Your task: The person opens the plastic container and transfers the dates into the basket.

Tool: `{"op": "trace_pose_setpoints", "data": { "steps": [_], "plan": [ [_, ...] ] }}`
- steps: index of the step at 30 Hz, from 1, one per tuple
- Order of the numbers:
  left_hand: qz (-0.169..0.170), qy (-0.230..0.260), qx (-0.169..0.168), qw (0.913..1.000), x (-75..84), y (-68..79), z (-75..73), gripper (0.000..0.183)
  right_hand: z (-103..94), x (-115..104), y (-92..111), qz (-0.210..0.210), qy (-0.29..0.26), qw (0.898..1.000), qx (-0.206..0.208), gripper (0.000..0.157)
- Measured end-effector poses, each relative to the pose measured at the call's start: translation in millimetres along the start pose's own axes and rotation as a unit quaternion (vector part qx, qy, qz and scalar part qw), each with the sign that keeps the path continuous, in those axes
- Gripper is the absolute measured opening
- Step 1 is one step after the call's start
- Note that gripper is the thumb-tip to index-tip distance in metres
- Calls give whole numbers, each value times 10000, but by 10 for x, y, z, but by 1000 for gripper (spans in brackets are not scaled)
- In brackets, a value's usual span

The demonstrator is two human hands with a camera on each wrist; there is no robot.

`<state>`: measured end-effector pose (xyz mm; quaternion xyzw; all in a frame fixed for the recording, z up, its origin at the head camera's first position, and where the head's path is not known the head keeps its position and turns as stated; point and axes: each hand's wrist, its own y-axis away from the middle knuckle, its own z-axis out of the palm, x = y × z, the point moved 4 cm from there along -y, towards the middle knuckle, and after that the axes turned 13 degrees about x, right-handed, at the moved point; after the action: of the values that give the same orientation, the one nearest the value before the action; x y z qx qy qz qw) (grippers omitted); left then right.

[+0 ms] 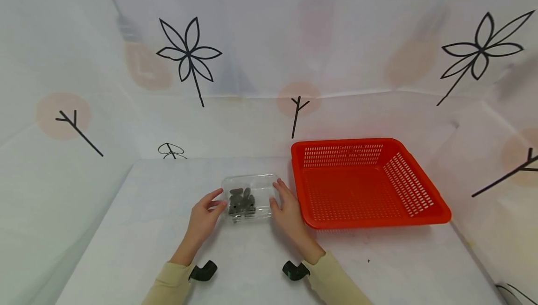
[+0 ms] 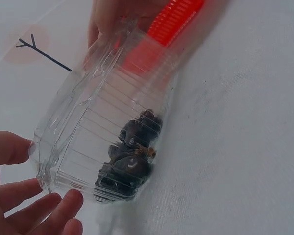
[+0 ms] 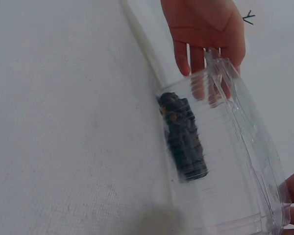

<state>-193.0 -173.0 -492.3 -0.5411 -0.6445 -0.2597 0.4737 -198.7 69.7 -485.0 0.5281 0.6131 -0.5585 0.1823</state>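
A clear plastic clamshell box [image 1: 262, 195] is between my two hands, its lid closed. Dark, lumpy pieces [image 1: 242, 203] are gathered toward its left side; in the left wrist view, the dark pieces [image 2: 130, 164] look glossy, with a small orange-brown bit among them. My left hand [image 1: 205, 216] pinches the left end of the box, thumb and fingers at the rim. At the opposite end my right hand [image 1: 290, 211] holds the rim between thumb and fingers. Part of the right hand shows through the plastic in the left wrist view.
A red plastic basket [image 1: 349, 193] with slotted walls stands right beside my right hand. The white table [image 1: 151, 230] runs back to a white cloth wall [image 1: 252, 127] printed with plants. Dark wrist mounts [image 1: 203, 271] show near both sleeves.
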Motion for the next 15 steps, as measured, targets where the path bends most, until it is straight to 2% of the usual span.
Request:
{"op": "trace_pose_setpoints", "data": {
  "steps": [5, 8, 12, 15],
  "plan": [
    [-23, 69, -246, 9997, -40, -5, -9, 46, -22, 19, 17, 7, -252, 9996, -130, 43],
    [4, 40, -355, 9994, -62, -8, -11, 48, -27, 32, 20, -110, -165, 9996, -189, 43],
    [45, 56, -482, 9988, -86, -15, -24, 50, -28, 26, 29, -589, 386, 9973, -209, 39],
    [54, 103, -583, 9982, -107, -26, -37, 49, -25, -20, 43, -1117, 739, 9907, -250, 36]
  ]
}}
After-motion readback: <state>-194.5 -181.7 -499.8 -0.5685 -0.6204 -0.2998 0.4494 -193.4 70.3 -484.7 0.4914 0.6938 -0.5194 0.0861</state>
